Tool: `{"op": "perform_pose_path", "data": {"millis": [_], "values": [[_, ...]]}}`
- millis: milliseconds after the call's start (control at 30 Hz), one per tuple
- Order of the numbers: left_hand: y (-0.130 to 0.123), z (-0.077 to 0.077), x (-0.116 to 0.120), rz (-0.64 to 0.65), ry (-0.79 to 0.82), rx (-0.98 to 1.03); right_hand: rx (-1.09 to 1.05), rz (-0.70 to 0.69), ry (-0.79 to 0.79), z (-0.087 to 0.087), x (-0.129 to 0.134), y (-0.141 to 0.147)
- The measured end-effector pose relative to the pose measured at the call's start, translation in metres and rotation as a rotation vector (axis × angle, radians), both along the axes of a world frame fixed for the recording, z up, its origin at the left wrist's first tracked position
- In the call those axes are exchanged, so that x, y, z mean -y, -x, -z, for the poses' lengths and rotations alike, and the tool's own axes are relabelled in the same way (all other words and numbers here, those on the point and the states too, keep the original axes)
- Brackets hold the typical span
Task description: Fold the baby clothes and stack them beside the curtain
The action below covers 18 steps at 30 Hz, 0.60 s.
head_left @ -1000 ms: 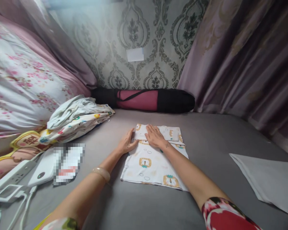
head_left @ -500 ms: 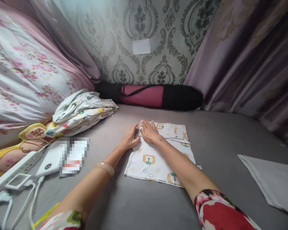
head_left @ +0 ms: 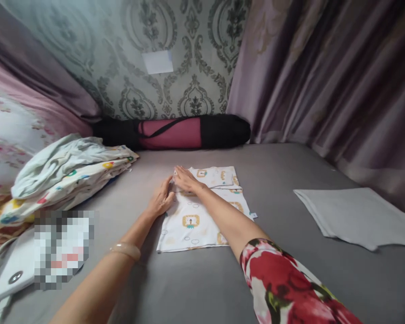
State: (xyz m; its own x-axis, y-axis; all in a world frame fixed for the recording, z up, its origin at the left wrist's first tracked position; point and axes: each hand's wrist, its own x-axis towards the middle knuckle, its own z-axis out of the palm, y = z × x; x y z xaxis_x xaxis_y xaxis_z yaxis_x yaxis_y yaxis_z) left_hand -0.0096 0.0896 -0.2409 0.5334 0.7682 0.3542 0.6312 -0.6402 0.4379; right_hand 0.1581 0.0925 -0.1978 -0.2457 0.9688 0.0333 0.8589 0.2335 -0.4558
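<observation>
A white garment (head_left: 180, 231) printed with yellow lion faces lies flat on the grey bed sheet, its far part folded over in a narrow band. My right hand (head_left: 186, 180) rests on the far left corner of the folded band, holding nothing, its fingers pointing left. Beside the garment's left edge is my left hand (head_left: 161, 198), its thumb apart from the fingers and touching or close to the cloth. A small tag (head_left: 253, 215) sticks out at the garment's right side.
Crumpled clothes (head_left: 70, 164) are piled at the left, near a white device (head_left: 16, 265) with a cable. A black and pink bag (head_left: 175, 132) lies along the wall. Folded grey cloth (head_left: 354, 216) lies on the right, before the purple curtain (head_left: 283, 90).
The view has turned right, so things appear further left and more of the grey cloth shows. My right hand has shifted slightly to the garment's far left corner. My left hand stays by the left edge.
</observation>
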Motion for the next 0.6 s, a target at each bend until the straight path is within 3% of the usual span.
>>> {"op": "perform_pose_path", "data": {"millis": [100, 200, 400, 600], "values": [[-0.001, -0.002, 0.002, 0.024, -0.026, -0.048, -0.023, 0.083, -0.018, -0.019, 0.026, -0.024], [-0.003, -0.003, 0.005, 0.059, -0.049, -0.080, 0.072, 0.170, -0.035, -0.023, 0.055, -0.062], [-0.006, -0.012, 0.013, 0.078, -0.054, -0.191, 0.256, 0.332, -0.007, -0.005, 0.082, -0.131], [-0.009, -0.020, 0.016, 0.036, -0.008, -0.279, 0.301, 0.347, -0.001, 0.015, 0.081, -0.142]]}}
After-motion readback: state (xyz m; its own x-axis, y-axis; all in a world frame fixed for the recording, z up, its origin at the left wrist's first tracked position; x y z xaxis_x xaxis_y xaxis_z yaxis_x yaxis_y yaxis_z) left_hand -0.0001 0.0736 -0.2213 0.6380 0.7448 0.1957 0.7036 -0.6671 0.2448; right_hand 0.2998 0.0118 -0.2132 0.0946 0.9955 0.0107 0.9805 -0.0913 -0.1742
